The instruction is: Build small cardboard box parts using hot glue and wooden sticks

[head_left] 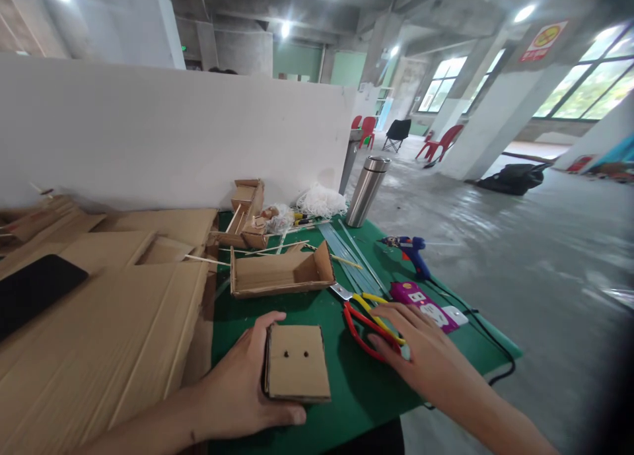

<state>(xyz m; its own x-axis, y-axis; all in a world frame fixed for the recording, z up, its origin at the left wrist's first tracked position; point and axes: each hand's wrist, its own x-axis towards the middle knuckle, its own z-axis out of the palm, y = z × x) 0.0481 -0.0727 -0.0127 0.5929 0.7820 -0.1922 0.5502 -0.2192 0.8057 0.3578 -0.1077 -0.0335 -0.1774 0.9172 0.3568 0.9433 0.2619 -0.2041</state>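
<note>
Fingers (271,318) of left hand (240,379) bent around edge of square cardboard block (299,369), gripping it, above near part of green tabletop (364,392). Right hand (419,339) lies over handles of scissors (351,323); full grip or only touch, cannot tell. Step seems: steadying block, taking scissors. Next move probably calls for secure hold on handles. Block: matte brown, layered edges, two small dark holes. Handles smooth, red and yellow; open cardboard tray (275,275) behind, thin-walled, rectangular.

The tabletop (376,395) is viewed from head height, forward and down, close above, with the floor (446,210) beyond taken in.
</note>
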